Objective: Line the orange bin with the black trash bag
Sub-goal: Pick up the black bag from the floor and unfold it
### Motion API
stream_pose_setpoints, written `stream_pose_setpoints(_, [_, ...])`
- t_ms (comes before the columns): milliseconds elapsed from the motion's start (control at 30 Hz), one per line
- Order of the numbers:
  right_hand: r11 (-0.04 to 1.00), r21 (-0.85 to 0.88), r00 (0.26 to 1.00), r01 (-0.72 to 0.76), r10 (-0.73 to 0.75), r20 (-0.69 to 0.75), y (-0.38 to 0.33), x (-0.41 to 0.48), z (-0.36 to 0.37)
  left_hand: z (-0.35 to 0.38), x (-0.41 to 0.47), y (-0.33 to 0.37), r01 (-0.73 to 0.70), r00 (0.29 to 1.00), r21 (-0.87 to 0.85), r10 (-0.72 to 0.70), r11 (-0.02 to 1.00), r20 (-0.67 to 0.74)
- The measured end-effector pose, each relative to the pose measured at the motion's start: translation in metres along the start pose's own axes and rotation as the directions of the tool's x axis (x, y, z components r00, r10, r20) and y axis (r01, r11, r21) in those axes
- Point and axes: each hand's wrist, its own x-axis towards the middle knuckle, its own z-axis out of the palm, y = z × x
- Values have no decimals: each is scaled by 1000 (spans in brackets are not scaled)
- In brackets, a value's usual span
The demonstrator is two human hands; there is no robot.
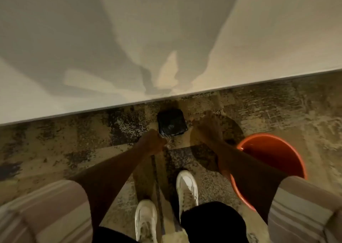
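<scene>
A folded black trash bag lies flat on the mottled floor close to the wall. My left hand is at the bag's near left corner with fingers curled; whether it grips the corner is unclear. Just to the right of the bag hovers my right hand, blurred, fingers spread, holding nothing. The round orange bin stands upright and empty on the floor at the right, partly covered by my right forearm.
A pale wall with a white baseboard runs across the upper half, just behind the bag. My two white shoes stand on the patterned floor below the hands. Bare floor lies to the left.
</scene>
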Motion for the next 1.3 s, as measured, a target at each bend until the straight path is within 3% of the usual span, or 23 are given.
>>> stream_pose_setpoints(200, [998,22,993,-54,51,104,35,70,60,37,81,-15,-26,1000,51,25,998,9])
stream_pose_setpoints(467, [999,-36,978,27,-19,209,68,133,125,66,166,-32,30,994,-24,-32,999,-102])
stream_pose_setpoints(633, [995,-32,978,94,-86,188,75,162,148,80,206,-34,67,977,-87,-83,994,-198])
stream_pose_setpoints(933, [995,104,987,8,-25,158,77,162,169,92,216,-43,105,923,-255,-190,961,-335])
stream_pose_setpoints(1100, [989,144,990,-33,12,141,77,148,164,93,189,-40,-36,859,-307,-128,951,-496])
stream_pose_setpoints(1300, [963,262,995,-65,42,96,69,114,136,76,146,-28,-108,871,-457,-138,883,-472])
